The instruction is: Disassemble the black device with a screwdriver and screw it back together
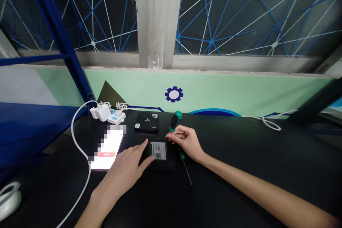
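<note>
Black flat electronic box (pixel 171 160) on the dark table (pixel 240 156) seems light, stiff and a little slippery, best taken by its edges; left hand (pixel 124 171) lies open on it, not gripping, and right hand (pixel 185 142) curls loosely just beside, holding nothing.

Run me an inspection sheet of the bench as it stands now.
Surface: black desktop.
Job's things: flat black device with barcode label; green-and-black screwdriver running under the right hand, shaft towards the person.
Clutter: lit smartphone, screen pixelated; black box; white power strip; white charger.
Grips: left hand fingers spread on the device; right hand over the screwdriver, hold unclear.
Cables: white cable looping past the smartphone.
Surroundings: blue steel upright, netted window, mint-green wall panel.
</note>
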Motion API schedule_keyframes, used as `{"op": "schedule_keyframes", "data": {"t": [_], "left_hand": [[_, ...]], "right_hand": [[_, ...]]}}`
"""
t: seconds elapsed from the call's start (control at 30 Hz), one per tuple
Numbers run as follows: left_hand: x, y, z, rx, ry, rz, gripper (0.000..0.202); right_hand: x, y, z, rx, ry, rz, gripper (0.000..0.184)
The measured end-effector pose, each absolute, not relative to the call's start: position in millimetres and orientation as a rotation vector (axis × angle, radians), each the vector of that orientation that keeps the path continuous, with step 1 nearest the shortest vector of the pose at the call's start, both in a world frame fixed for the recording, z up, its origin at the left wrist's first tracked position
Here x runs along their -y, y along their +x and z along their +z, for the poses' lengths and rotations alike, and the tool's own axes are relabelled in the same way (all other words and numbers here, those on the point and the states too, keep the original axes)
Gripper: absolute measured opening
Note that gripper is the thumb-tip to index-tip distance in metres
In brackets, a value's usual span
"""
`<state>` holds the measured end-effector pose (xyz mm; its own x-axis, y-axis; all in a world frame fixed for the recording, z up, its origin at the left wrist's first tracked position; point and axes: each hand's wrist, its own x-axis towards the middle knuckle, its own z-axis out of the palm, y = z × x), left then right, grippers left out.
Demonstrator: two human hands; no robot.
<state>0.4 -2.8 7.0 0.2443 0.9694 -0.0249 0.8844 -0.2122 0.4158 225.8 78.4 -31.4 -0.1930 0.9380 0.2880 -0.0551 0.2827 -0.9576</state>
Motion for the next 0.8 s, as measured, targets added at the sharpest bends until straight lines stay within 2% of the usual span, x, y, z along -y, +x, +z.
{"op": "schedule_keyframes", "data": {"t": [0.47, 0.8], "left_hand": [[-1, -3, 0, -1.728, 2.217, 0.329, 0.065], [-2, -6, -5, -1.723, 2.163, 0.283, 0.074]], "right_hand": [[-74, 226, -29, 1.531, -0.840, 1.056, 0.028], [-74, 228, -32, 1.509, -0.814, 1.002, 0.031]]}}
